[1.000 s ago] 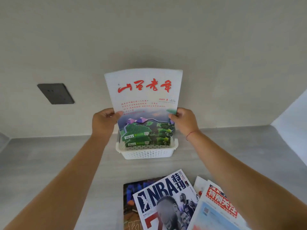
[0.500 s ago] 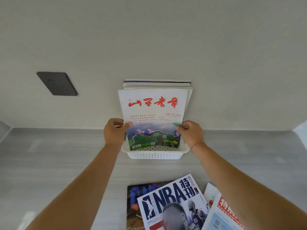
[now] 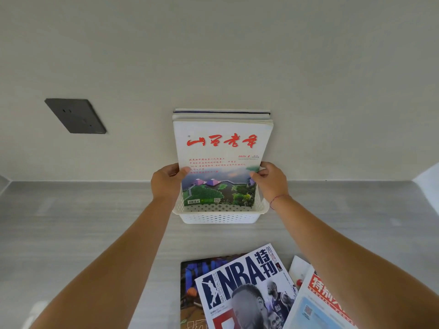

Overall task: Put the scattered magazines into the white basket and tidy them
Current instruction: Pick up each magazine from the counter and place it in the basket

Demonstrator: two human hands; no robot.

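single head view (wide-angle), forward and down, close over the counter (image 3: 71, 233)

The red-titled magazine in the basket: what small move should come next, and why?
Probably let go with left hand and right hand: the red-titled magazine seems seated in the white basket, upright against the stack behind, and the NBA magazine waits on the counter.
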